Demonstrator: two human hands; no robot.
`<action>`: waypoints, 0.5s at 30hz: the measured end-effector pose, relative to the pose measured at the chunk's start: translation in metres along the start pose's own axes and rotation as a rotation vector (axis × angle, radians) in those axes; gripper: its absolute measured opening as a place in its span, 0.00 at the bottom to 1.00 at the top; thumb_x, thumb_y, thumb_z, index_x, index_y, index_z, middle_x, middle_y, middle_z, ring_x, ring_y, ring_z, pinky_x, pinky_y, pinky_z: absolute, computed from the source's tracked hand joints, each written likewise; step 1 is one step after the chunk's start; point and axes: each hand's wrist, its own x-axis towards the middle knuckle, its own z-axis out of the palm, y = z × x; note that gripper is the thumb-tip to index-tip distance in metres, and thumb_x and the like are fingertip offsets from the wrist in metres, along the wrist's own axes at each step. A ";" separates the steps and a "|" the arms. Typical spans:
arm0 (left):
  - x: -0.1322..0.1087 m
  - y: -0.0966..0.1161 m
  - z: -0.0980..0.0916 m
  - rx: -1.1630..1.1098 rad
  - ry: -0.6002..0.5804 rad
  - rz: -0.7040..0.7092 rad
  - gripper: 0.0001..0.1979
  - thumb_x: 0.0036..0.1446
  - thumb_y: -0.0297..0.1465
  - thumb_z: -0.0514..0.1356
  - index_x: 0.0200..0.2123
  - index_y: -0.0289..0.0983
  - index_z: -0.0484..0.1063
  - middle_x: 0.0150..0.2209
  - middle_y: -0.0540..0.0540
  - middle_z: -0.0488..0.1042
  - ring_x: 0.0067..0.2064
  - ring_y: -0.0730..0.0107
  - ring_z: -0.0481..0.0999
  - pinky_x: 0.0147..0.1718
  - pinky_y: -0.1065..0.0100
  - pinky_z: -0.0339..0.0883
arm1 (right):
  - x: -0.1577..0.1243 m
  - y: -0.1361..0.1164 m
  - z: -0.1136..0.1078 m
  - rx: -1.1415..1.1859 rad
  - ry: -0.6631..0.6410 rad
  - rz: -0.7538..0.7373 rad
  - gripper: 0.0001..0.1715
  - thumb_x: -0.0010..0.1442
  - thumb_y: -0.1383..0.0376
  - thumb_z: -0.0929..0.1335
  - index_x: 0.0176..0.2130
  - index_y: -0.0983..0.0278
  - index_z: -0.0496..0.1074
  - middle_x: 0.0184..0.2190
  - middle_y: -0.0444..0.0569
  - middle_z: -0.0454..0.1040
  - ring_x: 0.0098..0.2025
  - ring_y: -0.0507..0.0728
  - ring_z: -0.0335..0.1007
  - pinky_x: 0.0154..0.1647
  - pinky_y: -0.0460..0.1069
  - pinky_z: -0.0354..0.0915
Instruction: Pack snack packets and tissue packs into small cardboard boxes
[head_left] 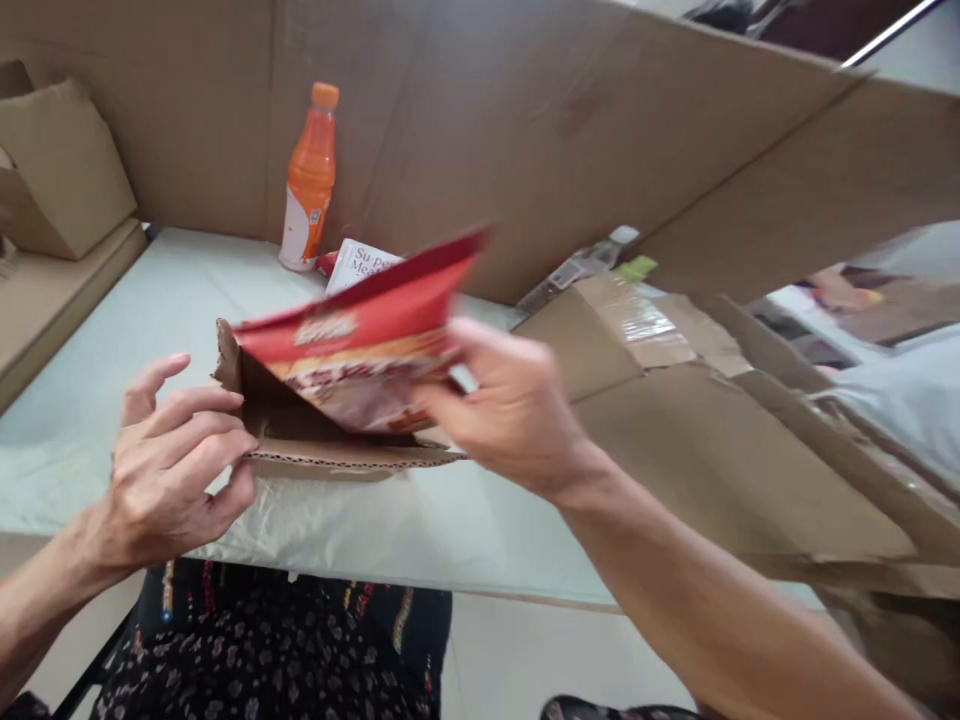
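My right hand [510, 410] pinches a red snack packet [375, 340] by its right end, fingers and thumb closed on it. The packet is tilted and blurred by motion, its lower part over the mouth of a small open cardboard box [352, 460]. At the box's left end, my left hand [180, 450] holds the rim between thumb and fingers, with the index finger raised. The inside of the box is dark and partly hidden by the packet. Behind the packet, a white pack with "Super Meat" lettering [360, 265] shows only in part.
An orange drink bottle [307, 185] stands by the cardboard back wall [480, 120]. A clear bottle [577, 268] leans behind a large cardboard box [720, 460] on the right. More cardboard boxes [64, 170] stand at the left. At the right edge, part of another person [900, 380] shows.
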 end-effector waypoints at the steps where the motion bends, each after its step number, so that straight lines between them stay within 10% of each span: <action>1: 0.000 0.001 -0.001 -0.004 -0.015 -0.001 0.11 0.57 0.20 0.65 0.37 0.41 0.71 0.29 0.54 0.83 0.40 0.62 0.86 0.64 0.42 0.69 | 0.002 0.000 0.010 -0.090 -0.203 -0.017 0.07 0.61 0.70 0.68 0.35 0.60 0.75 0.33 0.47 0.81 0.33 0.56 0.75 0.34 0.51 0.71; 5: 0.003 0.004 -0.004 -0.011 -0.093 0.000 0.12 0.57 0.18 0.63 0.37 0.42 0.70 0.33 0.51 0.83 0.40 0.62 0.86 0.66 0.41 0.67 | 0.012 -0.002 0.038 -0.414 -0.784 -0.034 0.10 0.62 0.74 0.67 0.33 0.63 0.77 0.33 0.51 0.81 0.32 0.56 0.74 0.30 0.50 0.60; 9: 0.009 0.005 -0.004 -0.022 -0.158 0.048 0.09 0.60 0.20 0.62 0.41 0.39 0.72 0.48 0.39 0.84 0.54 0.52 0.84 0.70 0.36 0.60 | 0.019 -0.010 0.041 -0.299 -0.944 -0.116 0.10 0.68 0.71 0.68 0.38 0.63 0.79 0.38 0.49 0.83 0.35 0.57 0.76 0.33 0.50 0.63; 12: 0.012 0.004 0.000 -0.102 -0.221 0.054 0.09 0.62 0.20 0.60 0.44 0.37 0.73 0.47 0.40 0.85 0.54 0.53 0.84 0.74 0.38 0.53 | 0.015 -0.010 0.016 -0.062 -0.757 -0.175 0.07 0.69 0.67 0.70 0.45 0.62 0.80 0.43 0.49 0.84 0.43 0.57 0.80 0.43 0.51 0.70; 15: 0.012 0.001 0.006 -0.166 -0.218 0.044 0.10 0.61 0.19 0.60 0.44 0.36 0.74 0.40 0.44 0.85 0.50 0.57 0.85 0.74 0.42 0.55 | 0.011 0.011 -0.021 0.091 -0.248 -0.083 0.09 0.72 0.64 0.68 0.42 0.59 0.80 0.40 0.46 0.85 0.42 0.55 0.80 0.46 0.50 0.73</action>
